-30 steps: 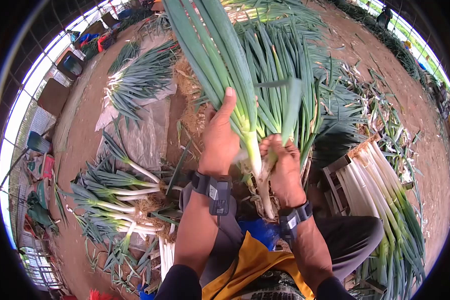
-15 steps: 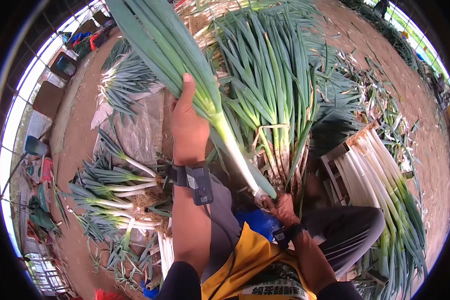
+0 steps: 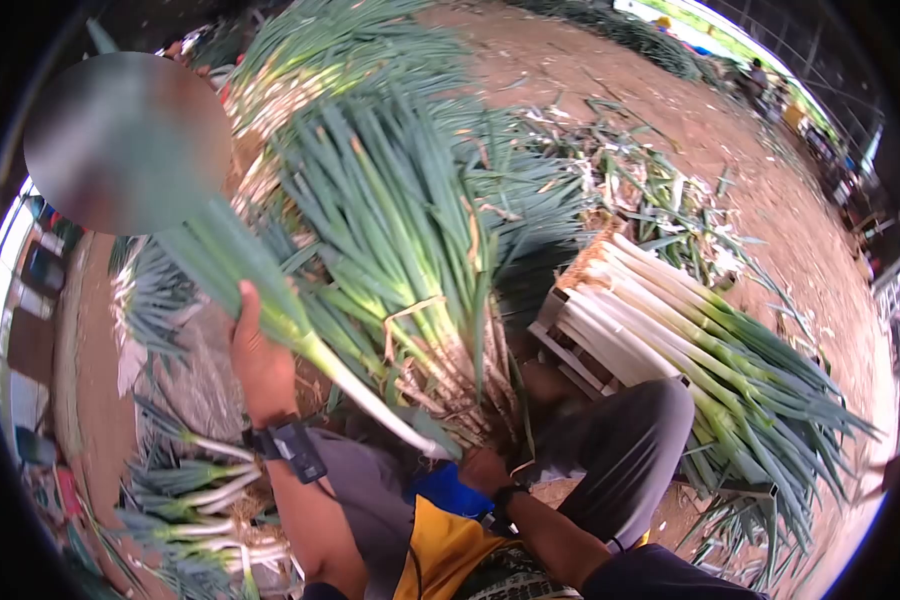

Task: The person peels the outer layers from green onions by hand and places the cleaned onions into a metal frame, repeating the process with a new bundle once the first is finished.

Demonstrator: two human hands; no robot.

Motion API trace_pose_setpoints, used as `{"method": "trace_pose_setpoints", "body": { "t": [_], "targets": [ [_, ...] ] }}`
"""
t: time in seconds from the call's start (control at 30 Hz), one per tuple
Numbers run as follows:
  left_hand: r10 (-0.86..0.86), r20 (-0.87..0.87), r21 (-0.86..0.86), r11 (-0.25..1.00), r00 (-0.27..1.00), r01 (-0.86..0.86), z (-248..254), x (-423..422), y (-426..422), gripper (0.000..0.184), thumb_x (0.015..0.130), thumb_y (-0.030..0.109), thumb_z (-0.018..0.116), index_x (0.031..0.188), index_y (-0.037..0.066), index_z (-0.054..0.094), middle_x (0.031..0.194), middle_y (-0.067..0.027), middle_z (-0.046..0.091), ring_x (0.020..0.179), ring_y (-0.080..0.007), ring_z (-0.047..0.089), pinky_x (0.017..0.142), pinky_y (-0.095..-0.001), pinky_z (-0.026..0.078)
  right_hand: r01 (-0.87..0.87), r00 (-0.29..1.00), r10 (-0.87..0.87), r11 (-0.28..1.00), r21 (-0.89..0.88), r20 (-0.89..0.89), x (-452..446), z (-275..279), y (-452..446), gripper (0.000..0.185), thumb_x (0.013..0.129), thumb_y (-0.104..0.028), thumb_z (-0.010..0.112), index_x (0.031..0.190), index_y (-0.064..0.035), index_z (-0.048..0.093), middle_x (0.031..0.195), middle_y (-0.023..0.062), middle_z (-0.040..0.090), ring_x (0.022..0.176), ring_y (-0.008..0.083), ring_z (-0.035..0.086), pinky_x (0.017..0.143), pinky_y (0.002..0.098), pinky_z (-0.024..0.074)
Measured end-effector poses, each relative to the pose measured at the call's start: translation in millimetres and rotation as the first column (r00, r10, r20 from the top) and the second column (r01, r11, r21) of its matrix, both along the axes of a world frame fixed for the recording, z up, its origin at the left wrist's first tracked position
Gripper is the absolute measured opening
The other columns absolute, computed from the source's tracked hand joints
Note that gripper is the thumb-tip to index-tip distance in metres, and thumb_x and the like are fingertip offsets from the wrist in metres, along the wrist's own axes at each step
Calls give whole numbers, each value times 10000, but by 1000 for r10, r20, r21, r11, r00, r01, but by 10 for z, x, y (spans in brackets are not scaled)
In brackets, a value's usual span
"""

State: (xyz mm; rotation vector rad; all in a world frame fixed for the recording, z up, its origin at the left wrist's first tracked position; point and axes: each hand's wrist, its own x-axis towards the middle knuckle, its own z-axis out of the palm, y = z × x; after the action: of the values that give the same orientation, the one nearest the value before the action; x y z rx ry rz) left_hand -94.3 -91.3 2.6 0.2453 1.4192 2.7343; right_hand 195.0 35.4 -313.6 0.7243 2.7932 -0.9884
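Note:
My left hand (image 3: 264,350) is wrapped around a large green onion (image 3: 355,385), which slants from upper left down to its white root end. A blurred patch hides the tops of its leaves. Close beside that root end, my right hand (image 3: 486,470) has its fingers closed; what they hold, if anything, is hidden. Behind both hands leans a tied bundle of green onions (image 3: 410,270) with soil-stained lower stalks and a pale tie around it.
To the right, cleaned green onions (image 3: 660,340) lie across a rack (image 3: 573,352). Untrimmed ones with roots (image 3: 215,500) lie at lower left. A large leafy heap (image 3: 360,50) is behind, and stripped leaves (image 3: 660,190) litter the dirt floor (image 3: 550,60).
The view has swung to the right, so the scene shifts left. My left hand still grips the green onion. My right hand has come slightly away from its root end.

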Motion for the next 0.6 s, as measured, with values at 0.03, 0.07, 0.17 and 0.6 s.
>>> {"method": "trace_pose_setpoints", "body": {
  "t": [0.03, 0.07, 0.17, 0.6],
  "targets": [
    [31, 10, -11, 999, 999, -31, 25, 24, 11, 470, 974, 300, 666, 1279, -32, 534, 1092, -171, 664, 990, -271, 667, 837, -378, 540, 6, 998, -4, 1000, -31, 65, -25, 16, 3, 233, 792, -220, 577, 891, -45, 694, 847, 218, 692, 774, 362, 695, 663, 468, 555],
    [29, 8, -26, 999, 1000, -29, 39, 33, 13, 478, 974, 304, 665, 1284, -34, 534, 1099, -171, 663, 997, -270, 664, 839, -377, 539, 11, 991, -2, 998, -66, 132, -30, -7, -15, 253, 791, -220, 580, 928, -47, 704, 880, 219, 699, 824, 364, 699, 716, 484, 561],
    [42, 9, -86, 996, 999, -41, 59, 54, -9, 496, 980, 314, 655, 1301, -42, 529, 1118, -171, 661, 1016, -268, 657, 846, -372, 537, -74, 962, 91, 994, -76, 256, 26, -45, 22, 285, 782, -225, 602, 983, -57, 714, 933, 189, 715, 891, 347, 710, 785, 488, 569],
    [183, -130, 64, 982, 974, -176, 405, -219, -857, 576, 994, 337, 624, 1411, -15, 440, 1273, -171, 589, 1169, -265, 570, 970, -382, 462, -429, 749, 662, 463, 776, 19, -988, 1174, 1690, 122, 850, -97, 578, 816, -56, 688, 716, 103, 655, 580, 223, 597, 522, 330, 506]
  ]
}}
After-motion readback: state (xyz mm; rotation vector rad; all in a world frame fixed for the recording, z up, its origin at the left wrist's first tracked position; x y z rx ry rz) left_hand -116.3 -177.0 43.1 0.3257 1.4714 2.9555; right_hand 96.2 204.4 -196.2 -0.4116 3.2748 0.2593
